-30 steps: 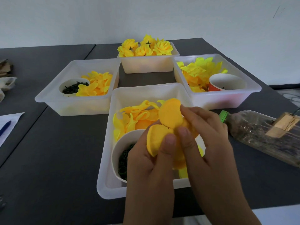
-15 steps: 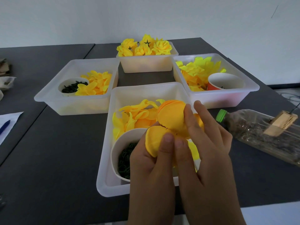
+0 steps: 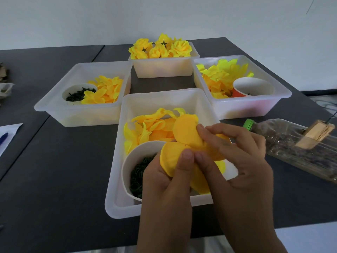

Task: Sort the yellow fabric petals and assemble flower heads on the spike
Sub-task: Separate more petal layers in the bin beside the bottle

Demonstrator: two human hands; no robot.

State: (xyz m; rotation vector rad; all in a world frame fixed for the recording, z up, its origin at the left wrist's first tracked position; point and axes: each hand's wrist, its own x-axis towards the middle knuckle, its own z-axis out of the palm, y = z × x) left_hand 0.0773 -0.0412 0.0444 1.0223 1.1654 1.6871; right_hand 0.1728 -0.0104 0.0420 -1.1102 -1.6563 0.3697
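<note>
Your left hand (image 3: 164,176) and right hand (image 3: 235,161): both pinch a bunch of yellow petals (image 3: 184,139), thumbs and fingers curled round it, held just above the near tray (image 3: 116,179). In that tray: loose petals and a white cup (image 3: 131,161) of dark green bits. Far tray (image 3: 164,70): finished flowers (image 3: 160,49). Right of the near tray: a plastic bottle (image 3: 291,148) lying on the table (image 3: 54,170).

Four tubs are crowding the table (image 3: 54,170): the near tub (image 3: 116,179), left tub (image 3: 54,99), right tub (image 3: 273,101) and far tub (image 3: 164,70). A bare dark gap is lying open between them. A bottle (image 3: 291,148) is blocking the right side. Both hands (image 3: 209,161) are hovering over the near tub, its cup (image 3: 135,157) just beside them.
</note>
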